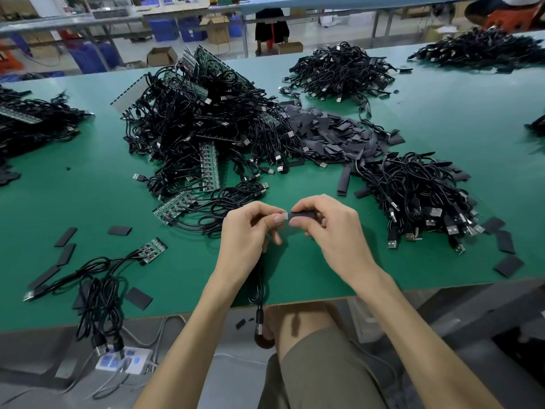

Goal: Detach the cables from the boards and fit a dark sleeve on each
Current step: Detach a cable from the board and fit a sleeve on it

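From the head camera, both hands meet just above the near part of the green table (182,278). The left hand (250,228) has its fingers curled and pinches the pale tip of 1 black cable (259,287) between thumb and forefinger. The right hand (330,228) pinches 1 dark sleeve (303,215) between thumb and fingers, its open end touching that pale tip; how far the tip sits inside the sleeve cannot be told. Below the grip the cable drops from the left hand in a loop over the table edge, and its USB plug (259,327) hangs in front of the person's knee (298,323). Just beyond the grip, toward the left, lies a strip board (174,206) with several cables attached, and behind it a large tangle of cables and boards (200,122). Beyond the grip to the right is a heap of loose sleeves (333,134), and nearer, to the right of the right hand, a pile of cables (413,196) with sleeves scattered around it. Well left of the grip a small board (153,249) lies with 2 cables running off the table edge down toward a white power strip (124,360), and flat sleeves (119,230) lie scattered near it.
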Demonstrator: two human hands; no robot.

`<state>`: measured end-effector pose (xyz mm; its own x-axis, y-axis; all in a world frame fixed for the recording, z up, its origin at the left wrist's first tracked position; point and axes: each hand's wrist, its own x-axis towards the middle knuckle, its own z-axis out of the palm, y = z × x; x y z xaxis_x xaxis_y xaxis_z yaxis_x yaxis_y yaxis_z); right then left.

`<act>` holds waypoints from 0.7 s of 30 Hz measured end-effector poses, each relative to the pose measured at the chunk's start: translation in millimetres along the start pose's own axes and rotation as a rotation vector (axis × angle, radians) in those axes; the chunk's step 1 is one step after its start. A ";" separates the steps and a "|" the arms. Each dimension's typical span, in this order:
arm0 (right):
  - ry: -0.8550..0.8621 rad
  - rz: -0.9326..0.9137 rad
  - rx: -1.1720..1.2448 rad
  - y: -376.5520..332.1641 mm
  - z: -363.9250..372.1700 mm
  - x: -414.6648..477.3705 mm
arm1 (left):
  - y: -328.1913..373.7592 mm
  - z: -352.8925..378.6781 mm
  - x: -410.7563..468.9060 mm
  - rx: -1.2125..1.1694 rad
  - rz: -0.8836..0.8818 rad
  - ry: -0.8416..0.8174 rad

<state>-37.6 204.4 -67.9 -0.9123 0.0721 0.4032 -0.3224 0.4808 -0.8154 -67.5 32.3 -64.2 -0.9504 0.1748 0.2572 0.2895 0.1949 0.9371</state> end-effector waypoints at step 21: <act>-0.083 -0.012 -0.148 -0.8 -0.9 0.4 | -3.7 2.4 1.1 0.091 -0.011 -0.006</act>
<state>-37.5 204.8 -66.7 -0.9283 -0.0045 0.3719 -0.2986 0.6050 -0.7381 -69.3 34.0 -68.0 -0.9529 0.1780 0.2454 0.2885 0.2840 0.9144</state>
